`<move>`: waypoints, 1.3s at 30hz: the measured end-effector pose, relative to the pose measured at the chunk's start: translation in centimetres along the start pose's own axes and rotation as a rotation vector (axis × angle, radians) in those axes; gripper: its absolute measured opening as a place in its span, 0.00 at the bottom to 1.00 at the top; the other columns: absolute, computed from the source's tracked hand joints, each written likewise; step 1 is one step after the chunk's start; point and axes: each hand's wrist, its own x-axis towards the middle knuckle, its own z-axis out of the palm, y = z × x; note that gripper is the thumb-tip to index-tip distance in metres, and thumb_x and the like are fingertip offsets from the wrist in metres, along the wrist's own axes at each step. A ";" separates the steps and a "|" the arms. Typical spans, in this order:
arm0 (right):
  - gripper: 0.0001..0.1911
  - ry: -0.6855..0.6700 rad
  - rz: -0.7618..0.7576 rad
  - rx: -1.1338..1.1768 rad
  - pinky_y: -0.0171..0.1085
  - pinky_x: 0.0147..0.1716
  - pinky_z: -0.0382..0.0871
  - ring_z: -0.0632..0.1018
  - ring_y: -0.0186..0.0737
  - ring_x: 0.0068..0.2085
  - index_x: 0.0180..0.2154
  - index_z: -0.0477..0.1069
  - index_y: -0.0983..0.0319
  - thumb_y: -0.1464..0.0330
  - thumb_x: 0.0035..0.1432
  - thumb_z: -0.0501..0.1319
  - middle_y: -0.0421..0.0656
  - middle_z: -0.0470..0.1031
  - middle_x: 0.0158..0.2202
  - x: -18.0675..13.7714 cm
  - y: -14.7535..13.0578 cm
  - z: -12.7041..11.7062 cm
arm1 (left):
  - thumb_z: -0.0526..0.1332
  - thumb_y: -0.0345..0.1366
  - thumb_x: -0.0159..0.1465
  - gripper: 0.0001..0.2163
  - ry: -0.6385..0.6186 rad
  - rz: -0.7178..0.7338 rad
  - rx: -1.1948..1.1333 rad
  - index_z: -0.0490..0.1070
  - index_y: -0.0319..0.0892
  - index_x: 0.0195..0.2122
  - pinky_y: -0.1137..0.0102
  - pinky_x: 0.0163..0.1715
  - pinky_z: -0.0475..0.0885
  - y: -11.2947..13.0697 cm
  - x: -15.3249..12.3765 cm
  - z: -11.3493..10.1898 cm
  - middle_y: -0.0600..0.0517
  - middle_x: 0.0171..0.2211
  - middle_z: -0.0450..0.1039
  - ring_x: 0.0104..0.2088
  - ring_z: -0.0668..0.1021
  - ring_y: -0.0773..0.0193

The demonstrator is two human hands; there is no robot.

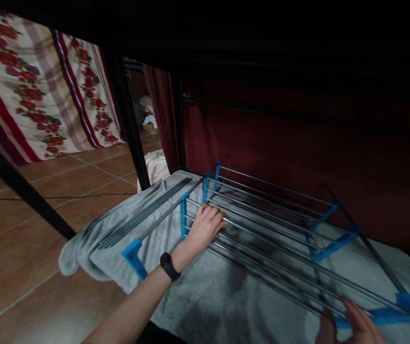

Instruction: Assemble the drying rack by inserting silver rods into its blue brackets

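A partly assembled rack of grey metal tubes (262, 233) and blue plastic connectors (183, 215) lies on a grey blanket. My left hand (208, 222), with a black watch on the wrist, has its fingers curled over one of the tubes near the left connectors. At the bottom right edge, my right hand (351, 327) is partly cut off. Its thumb and fingers straddle the rack's near right corner, by a blue connector (387, 315) and the tube ends. Another blue connector (133, 255) sits on the near end of the left side tube, beside my left forearm.
Several loose grey tubes (144, 215) lie together on the blanket (83, 248), left of the rack. Black metal frame posts (133, 129) and a dark beam overhead surround the bed. Behind hangs a maroon cloth (262, 143); a floral curtain (36, 91) hangs beyond the tiled floor (93, 177).
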 end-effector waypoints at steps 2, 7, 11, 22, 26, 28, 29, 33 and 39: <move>0.19 -0.093 -0.228 -0.035 0.62 0.56 0.68 0.75 0.62 0.56 0.52 0.74 0.63 0.62 0.61 0.61 0.57 0.76 0.51 1.1 -2.6 1.2 | 0.57 0.39 0.72 0.08 0.000 -0.003 -0.008 0.71 0.43 0.47 0.58 0.53 0.66 -0.1 0.0 0.0 0.50 0.39 0.76 0.42 0.75 0.58; 0.20 -0.418 -0.596 -0.069 0.54 0.58 0.67 0.74 0.51 0.58 0.60 0.66 0.59 0.68 0.69 0.52 0.52 0.74 0.58 4.5 -8.7 6.0 | 0.57 0.40 0.72 0.12 0.017 0.003 -0.074 0.69 0.44 0.54 0.58 0.58 0.65 0.0 -0.2 -0.3 0.49 0.44 0.77 0.47 0.77 0.59; 0.20 -0.649 -0.781 -0.146 0.49 0.60 0.65 0.76 0.46 0.56 0.61 0.64 0.59 0.69 0.71 0.50 0.50 0.76 0.57 5.0 -11.8 9.3 | 0.60 0.39 0.70 0.12 0.163 -0.149 -0.237 0.71 0.47 0.53 0.55 0.64 0.62 0.3 -2.4 -0.2 0.48 0.51 0.76 0.56 0.75 0.57; 0.22 -0.818 -0.816 -0.348 0.40 0.41 0.71 0.79 0.41 0.44 0.62 0.65 0.56 0.74 0.69 0.52 0.44 0.78 0.45 4.7 -11.7 11.1 | 0.60 0.41 0.66 0.22 0.672 -0.882 -0.433 0.62 0.45 0.61 0.56 0.61 0.67 -6.1 -3.3 3.0 0.42 0.59 0.69 0.59 0.72 0.52; 0.24 -0.837 -0.814 -0.335 0.39 0.41 0.71 0.79 0.40 0.43 0.62 0.64 0.55 0.76 0.68 0.52 0.43 0.78 0.45 4.7 -11.5 11.1 | 0.56 0.37 0.66 0.14 0.621 -0.822 -0.498 0.72 0.46 0.52 0.57 0.61 0.68 -6.8 -2.3 2.7 0.47 0.51 0.76 0.55 0.75 0.53; 0.25 -0.853 -0.815 -0.325 0.39 0.41 0.71 0.79 0.40 0.43 0.62 0.64 0.55 0.77 0.67 0.52 0.43 0.78 0.45 4.7 -11.3 11.2 | 0.56 0.36 0.65 0.14 0.610 -0.805 -0.512 0.73 0.46 0.50 0.56 0.61 0.68 -6.9 -2.3 2.7 0.47 0.50 0.76 0.54 0.76 0.53; 0.25 -0.860 -0.815 -0.321 0.38 0.40 0.71 0.79 0.39 0.44 0.62 0.64 0.55 0.77 0.67 0.52 0.43 0.78 0.45 4.6 -11.2 11.2 | 0.56 0.36 0.65 0.14 0.607 -0.802 -0.517 0.73 0.47 0.49 0.56 0.61 0.68 -6.9 -2.3 2.7 0.48 0.49 0.77 0.54 0.76 0.53; 0.24 -0.876 -0.825 -0.314 0.37 0.39 0.70 0.79 0.38 0.43 0.63 0.64 0.54 0.75 0.68 0.52 0.43 0.77 0.45 4.6 -10.9 11.2 | 0.56 0.36 0.64 0.13 0.593 -0.808 -0.540 0.74 0.47 0.49 0.58 0.57 0.71 -6.9 -2.4 2.7 0.49 0.43 0.78 0.49 0.78 0.54; 0.24 -0.859 -0.847 -0.334 0.37 0.39 0.70 0.79 0.38 0.42 0.62 0.64 0.54 0.75 0.68 0.52 0.43 0.77 0.44 4.5 -10.8 11.3 | 0.56 0.36 0.64 0.11 0.588 -0.823 -0.557 0.74 0.46 0.45 0.59 0.51 0.73 -6.8 -2.3 2.6 0.50 0.38 0.77 0.42 0.78 0.56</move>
